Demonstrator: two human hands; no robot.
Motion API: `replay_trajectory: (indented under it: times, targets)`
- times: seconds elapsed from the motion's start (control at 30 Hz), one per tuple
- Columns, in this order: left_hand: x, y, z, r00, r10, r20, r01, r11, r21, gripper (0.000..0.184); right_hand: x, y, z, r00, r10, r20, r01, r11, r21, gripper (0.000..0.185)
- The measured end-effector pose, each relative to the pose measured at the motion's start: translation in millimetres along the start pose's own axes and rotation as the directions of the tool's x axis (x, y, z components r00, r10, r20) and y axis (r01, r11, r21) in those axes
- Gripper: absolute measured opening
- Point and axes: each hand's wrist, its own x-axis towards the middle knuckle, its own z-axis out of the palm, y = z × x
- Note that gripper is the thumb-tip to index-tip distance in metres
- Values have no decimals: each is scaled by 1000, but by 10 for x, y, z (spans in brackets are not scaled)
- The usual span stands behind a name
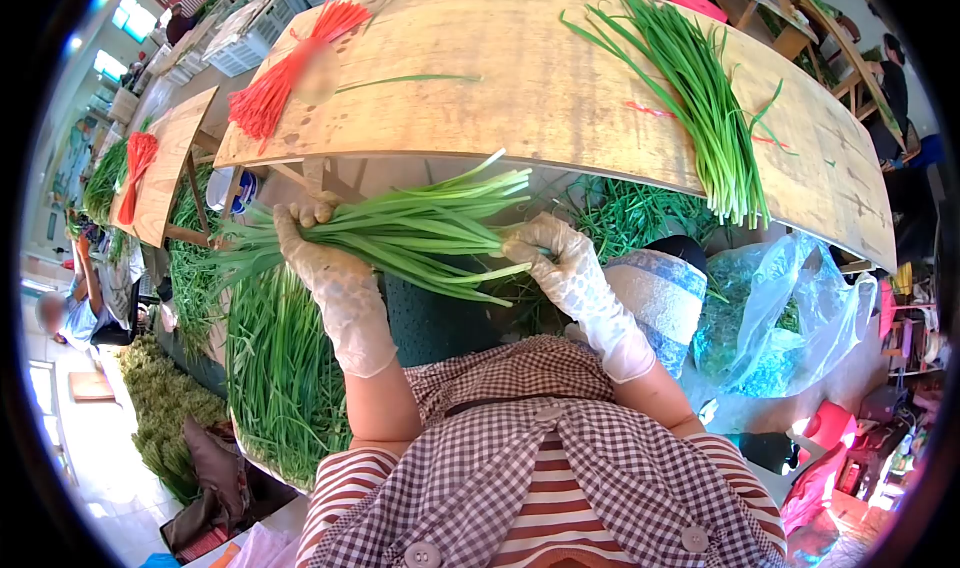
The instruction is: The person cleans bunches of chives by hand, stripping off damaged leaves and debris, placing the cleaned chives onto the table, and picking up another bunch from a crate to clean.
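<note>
Illum.: bright, daylight-type. Far-L windows (132, 16) blown out; L floor (95, 458) overexposed w/ heavy glare. Table (480, 73) lit approx. evenly, warm tone. R plastic bag (785, 343) returns specular highlights. Shadow: deeper under table. Optics: v. wide angle; table edges bow, periph. objs. bend, corners vignette to blk. Focus: central green leaves (415, 236) sharp; bkgd. soft; smeared patch over far-L red strips (265, 95).

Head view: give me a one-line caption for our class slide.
Gloved left hand and right hand hold greens beside a table bearing another bunch and red strips.
</note>
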Motion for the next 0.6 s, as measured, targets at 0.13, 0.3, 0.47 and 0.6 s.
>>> replay_trajectory:
  times: [0.13,0.3,0.47,0.6]
  targets:
    - [13,-55,-34,1000,-31,4,31,1000,6,31,45,-104,-47,985,-173,18,172,948,-269,20]
    - [-60,-87,7,997,-71,18,71,997,7,32,48,-124,-71,957,-285,-57,258,922,-289,18]
    - [-113,-43,119,998,-45,-41,46,999,10,31,43,-102,-225,954,-300,-2,268,854,-446,17]
    - [-27,54,111,999,-6,-41,6,1000,-4,30,3,130,-447,980,-189,-65,128,845,-519,15]
